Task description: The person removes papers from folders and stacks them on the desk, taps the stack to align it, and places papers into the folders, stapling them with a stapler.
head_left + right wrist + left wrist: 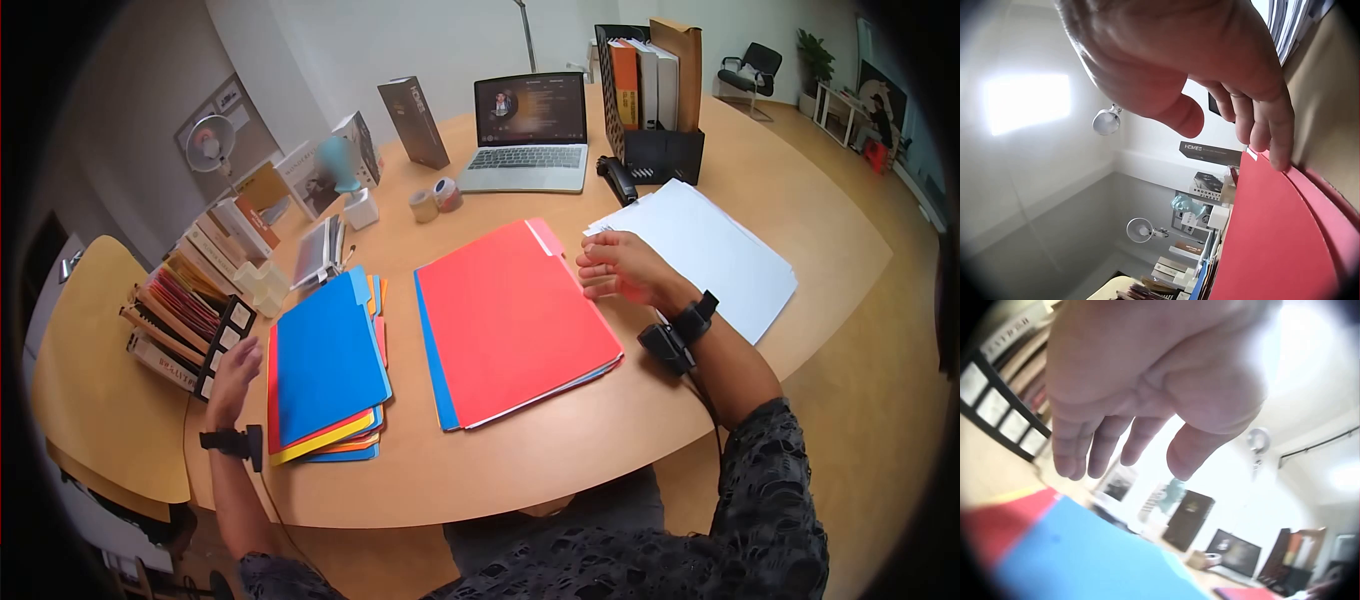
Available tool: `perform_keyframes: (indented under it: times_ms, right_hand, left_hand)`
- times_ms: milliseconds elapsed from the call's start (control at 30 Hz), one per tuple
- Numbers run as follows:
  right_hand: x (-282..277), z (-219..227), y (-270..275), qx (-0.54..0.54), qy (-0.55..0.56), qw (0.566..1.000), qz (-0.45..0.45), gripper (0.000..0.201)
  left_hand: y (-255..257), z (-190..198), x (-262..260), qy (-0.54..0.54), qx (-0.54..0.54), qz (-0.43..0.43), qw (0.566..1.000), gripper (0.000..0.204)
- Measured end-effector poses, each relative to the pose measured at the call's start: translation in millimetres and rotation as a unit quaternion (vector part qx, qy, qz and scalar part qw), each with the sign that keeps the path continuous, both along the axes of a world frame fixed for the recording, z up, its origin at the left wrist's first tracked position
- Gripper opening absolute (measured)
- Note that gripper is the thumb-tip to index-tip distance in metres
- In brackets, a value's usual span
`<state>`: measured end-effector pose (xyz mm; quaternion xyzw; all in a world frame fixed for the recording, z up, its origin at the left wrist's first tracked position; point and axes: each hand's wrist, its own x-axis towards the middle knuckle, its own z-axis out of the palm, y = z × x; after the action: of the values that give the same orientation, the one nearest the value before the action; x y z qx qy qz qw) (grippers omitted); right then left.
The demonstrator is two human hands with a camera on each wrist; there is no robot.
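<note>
Around us the room opens out: pale walls, a black chair and a plant at upper right. The light wooden table fills most of the frame, curving away to the right.

On it, at centre, lies our main piece, the red folder, flat on other folders, a blue edge showing along its left side. Left of it sits a pile topped by a blue folder, with yellow, red and orange edges fanned beneath. White papers lie to the right.

Behind, at upper centre, stand an open laptop and a tall dark box; a black file holder is at upper right, a file rack at left.

Our right hand is at the red folder's right edge, fingers lightly bent and close together, thumb apart, one fingertip seeming to touch; we see no pinch. Our left hand hovers beside the blue pile, fingers loosely extended, thumb apart.

We judge this to be the lining-up of the red folder's stack; the next move calls for even, gentle pressure along its edges.

Smallest are two tape rolls near the laptop.
</note>
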<state>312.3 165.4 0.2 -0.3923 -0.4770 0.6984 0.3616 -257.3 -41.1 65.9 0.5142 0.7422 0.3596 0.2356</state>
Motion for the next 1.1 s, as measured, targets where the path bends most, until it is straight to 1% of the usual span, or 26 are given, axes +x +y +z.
perform_keyframes:
  times_ms: [33,67,100,167,200,233,267,300,333,367,400,433,533,600,633,667,700,733,767,833,867,900,933,967,1033,1100]
  right_hand:
    - [0.4,-1.3,1.0,-0.002,0.0,1.0,0.002,0.017]
    - [0.0,-1.5,2.6,-0.002,-0.001,1.0,0.005,0.024]
    - [-1.1,-1.5,3.1,-0.001,-0.005,1.0,0.01,0.024]
    - [-2.2,-1.4,2.5,-0.015,0.001,1.0,-0.012,0.02]
    - [0.0,-6.6,7.1,-0.01,-0.004,1.0,-0.009,0.02]
    - [3.7,-16.0,14.3,-0.021,0.029,0.999,0.022,0.02]
    - [5.4,-15.4,15.8,-0.031,0.062,0.996,0.052,0.019]
    - [8.2,-14.4,16.9,-0.024,0.056,0.997,0.052,0.019]
    - [7.3,-10.7,13.1,-0.022,0.047,0.998,0.04,0.019]
    - [4.1,-5.3,7.5,-0.021,0.039,0.999,0.028,0.019]
    - [0.9,0.8,1.6,-0.027,0.009,0.999,-0.016,0.02]
    - [2.2,0.2,4.1,-0.026,0.01,0.999,-0.017,0.02]
    - [1.9,-1.1,6.4,-0.054,0.053,0.997,-0.006,0.025]
    - [-4.6,17.4,-6.9,-0.024,0.13,0.99,0.043,0.035]
    - [-9.8,27.7,-12.9,-0.024,0.128,0.991,0.045,0.035]
    - [-17.8,39.4,-19.2,0.037,0.144,0.984,0.095,0.039]
    - [-27.2,50.4,-25.7,0.096,0.161,0.972,0.143,0.043]
    - [-38.8,62.5,-32.5,0.136,0.143,0.969,0.149,0.041]
    - [-51.4,73.7,-37.6,0.177,0.125,0.964,0.153,0.04]
    - [-74.5,87.4,-43.3,0.22,0.122,0.946,0.206,0.037]
    - [-89.3,92.1,-46.3,0.251,0.102,0.934,0.232,0.038]
    - [-103.8,96.9,-48.9,0.282,0.081,0.92,0.26,0.038]
    - [-115.8,97.8,-49.9,0.32,0.051,0.9,0.292,0.042]
    - [-127.4,95.7,-50.9,0.358,0.021,0.875,0.324,0.046]
    - [-143.1,91.3,-62.9,0.369,0.038,0.86,0.349,0.044]
    - [-147.0,88.7,-68.6,0.403,-0.007,0.837,0.37,0.045]
  left_hand:
    - [3.0,2.0,26.7,-0.077,0.049,-0.065,0.994,0.047]
    - [8.7,1.2,54.8,-0.046,0.048,-0.124,0.99,0.046]
    - [15.2,-1.6,83.1,-0.013,0.049,-0.18,0.982,0.045]
    - [36.2,-24.4,130.7,-0.017,0.035,-0.277,0.96,0.044]
    - [44.3,-22.8,163.3,-0.015,-0.006,-0.299,0.954,0.045]
    - [49.7,-21.0,189.1,-0.014,-0.046,-0.323,0.945,0.047]
    - [56.0,-29.1,200.2,-0.017,-0.039,-0.322,0.946,0.047]
    - [66.7,-40.9,207.4,-0.015,-0.068,-0.327,0.943,0.05]
    - [74.6,-48.4,210.6,-0.012,-0.098,-0.332,0.938,0.052]
    - [78.4,-51.0,211.6,-0.012,-0.093,-0.334,0.938,0.052]
    - [80.8,-53.2,212.3,-0.018,-0.094,-0.323,0.942,0.053]
    - [81.6,-53.1,213.6,-0.024,-0.096,-0.311,0.945,0.055]
    - [78.4,-49.5,216.1,-0.019,-0.101,-0.301,0.948,0.056]
    - [79.0,-50.5,215.4,-0.023,-0.075,-0.289,0.954,0.052]
    - [78.6,-52.1,215.5,-0.029,-0.048,-0.275,0.96,0.047]
    - [80.3,-52.1,213.3,-0.03,-0.049,-0.274,0.96,0.047]
    - [85.0,-49.8,208.7,-0.137,-0.013,-0.264,0.955,0.05]
    - [89.2,-46.2,204.4,-0.242,0.022,-0.251,0.937,0.053]
    - [91.0,-39.2,201.1,-0.239,0.019,-0.255,0.937,0.053]
    - [90.1,-19.9,197.1,-0.392,0.093,-0.226,0.887,0.062]
    - [89.0,-10.9,197.1,-0.392,0.093,-0.23,0.886,0.062]
    - [87.2,-1.6,197.2,-0.408,0.132,-0.222,0.876,0.065]
    - [86.0,6.0,196.3,-0.423,0.172,-0.214,0.864,0.07]
    - [86.1,12.0,192.8,-0.423,0.176,-0.216,0.862,0.07]
    - [84.1,23.0,187.4,-0.419,0.239,-0.202,0.852,0.074]
    - [76.4,31.3,190.3,-0.403,0.268,-0.2,0.852,0.071]
